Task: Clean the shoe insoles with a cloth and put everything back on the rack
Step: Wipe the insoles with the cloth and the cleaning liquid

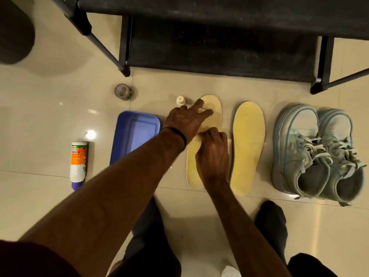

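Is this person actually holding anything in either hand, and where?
Neither clearly grips anything. Left hand lies open on the insole near its toe; right hand, fingers curled, rests mid-insole; any cloth cannot be told.

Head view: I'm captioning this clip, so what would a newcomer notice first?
Two hands, left and right, rest on a pale yellow foam insole at centre, its twin insole just right. Farther right stands a pair of light blue lace-up sneakers; a blue plastic tray lies left.

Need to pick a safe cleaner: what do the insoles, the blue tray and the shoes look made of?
Insoles: pale yellow foam, matte, likely soft. Blue tray: smooth moulded plastic with a faint sheen. Shoes: light blue-grey, matte uppers, possibly suede or canvas; too blurred to say which.
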